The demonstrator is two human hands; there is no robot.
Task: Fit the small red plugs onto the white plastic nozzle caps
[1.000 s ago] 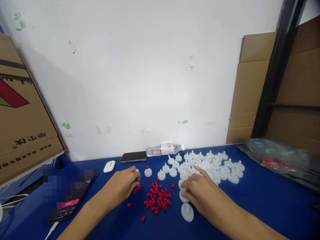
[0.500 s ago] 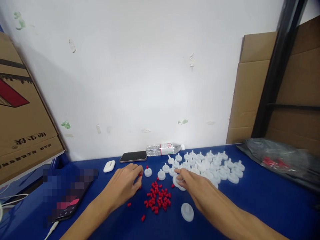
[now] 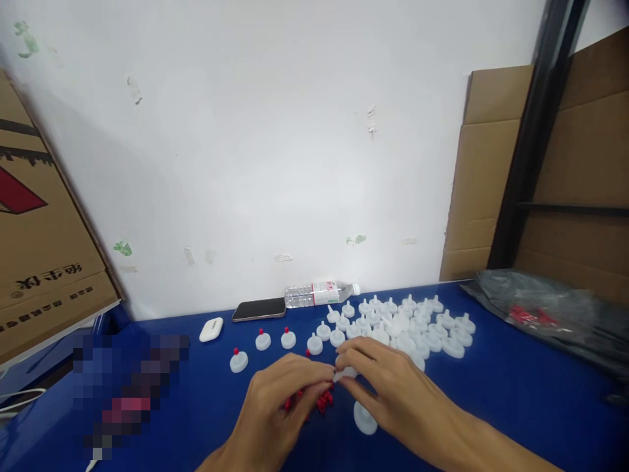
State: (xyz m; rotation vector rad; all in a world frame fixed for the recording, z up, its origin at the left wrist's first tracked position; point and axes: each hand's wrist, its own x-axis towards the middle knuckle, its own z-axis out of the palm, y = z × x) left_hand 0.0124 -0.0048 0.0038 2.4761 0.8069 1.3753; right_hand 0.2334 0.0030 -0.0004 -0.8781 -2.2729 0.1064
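My right hand is closed on a white translucent spout cap, held tilted with its narrow end toward my left hand. My left hand pinches at that narrow end; whatever its fingertips hold is hidden. Below both hands lies a pile of small red caps, partly covered by my left hand. A loose white spout cap lies under my right hand. At the left stand three white spout caps with red tips, one of them the nearest red-tipped cap. Many plain white spout caps crowd the right side.
Along the wall lie a water bottle and a dark phone, with a white earbud case beside it. A plastic bag with red pieces rests at the right. Cardboard boxes flank the blue table.
My left hand has moved right, away from the red-tipped caps, to meet my right hand. My right hand has raised a white spout cap over the red pile. The view has shifted slightly.
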